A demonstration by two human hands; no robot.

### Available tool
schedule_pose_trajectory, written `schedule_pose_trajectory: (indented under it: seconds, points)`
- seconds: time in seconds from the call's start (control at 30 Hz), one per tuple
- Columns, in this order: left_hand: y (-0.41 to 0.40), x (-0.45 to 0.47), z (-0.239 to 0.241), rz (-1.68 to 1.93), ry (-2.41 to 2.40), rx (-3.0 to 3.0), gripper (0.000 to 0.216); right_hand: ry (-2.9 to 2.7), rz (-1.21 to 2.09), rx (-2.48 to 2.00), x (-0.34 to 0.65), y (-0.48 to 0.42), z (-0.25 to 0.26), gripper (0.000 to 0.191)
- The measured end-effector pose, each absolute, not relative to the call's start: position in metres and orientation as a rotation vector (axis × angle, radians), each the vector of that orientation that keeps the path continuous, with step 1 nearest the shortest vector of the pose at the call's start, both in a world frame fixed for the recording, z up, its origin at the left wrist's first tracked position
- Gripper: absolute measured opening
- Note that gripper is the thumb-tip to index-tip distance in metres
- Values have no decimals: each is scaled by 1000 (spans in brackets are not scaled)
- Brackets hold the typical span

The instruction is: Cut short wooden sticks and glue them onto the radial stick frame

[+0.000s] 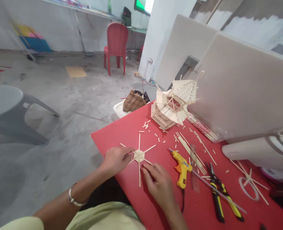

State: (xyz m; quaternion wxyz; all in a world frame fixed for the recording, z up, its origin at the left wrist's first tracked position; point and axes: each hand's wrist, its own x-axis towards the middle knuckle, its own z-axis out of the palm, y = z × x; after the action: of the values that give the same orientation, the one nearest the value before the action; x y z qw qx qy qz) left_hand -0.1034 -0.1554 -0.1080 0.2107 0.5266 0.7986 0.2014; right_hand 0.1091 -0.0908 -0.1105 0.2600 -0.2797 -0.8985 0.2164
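Note:
A six-spoked star of thin wooden sticks with a woven hexagon centre (139,156) lies flat on the red table (122,134). My left hand (116,158) rests at the star's left side, fingers curled and pinching a spoke near the hub. My right hand (158,182) lies just below and right of the hub, fingers together, tips touching a short stick by the star.
A yellow glue gun (182,168) lies right of my right hand, then yellow-handled cutters (218,195), a ruler and loose sticks (189,150). A stick-built model (175,103) stands at the table's far edge against white boards. A grey chair and a red chair stand on the floor.

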Motion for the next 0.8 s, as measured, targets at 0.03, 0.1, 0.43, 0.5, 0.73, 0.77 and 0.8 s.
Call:
schedule_pose_trajectory:
  seconds: [0.03, 0.1, 0.43, 0.5, 0.73, 0.77, 0.8]
  points:
    - [-156, -105, -108, 560, 2204, 1452, 33, -2431, 598, -780, 108, -89, -107, 20]
    - [-156, -107, -107, 568, 2178, 1432, 35, -2427, 619, -831, 105, -84, -98, 20]
    - [-156, -120, -112, 699, 2023, 1493, 35, -2560, 374, -1114, 42, -5, -73, 18]
    - [-157, -120, -115, 712, 2024, 1503, 35, -2630, 330, -1190, 26, 9, -73, 17]
    - [-157, -120, -119, 794, 2022, 1497, 33, -2717, 351, -1192, -4, 21, -86, 8]
    - [-157, -120, -118, 799, 2020, 1484, 32, -2720, 355, -1199, -5, 21, -89, 7]
    - [-156, -120, -116, 807, 2016, 1470, 32, -2718, 358, -1211, -6, 20, -90, 7]
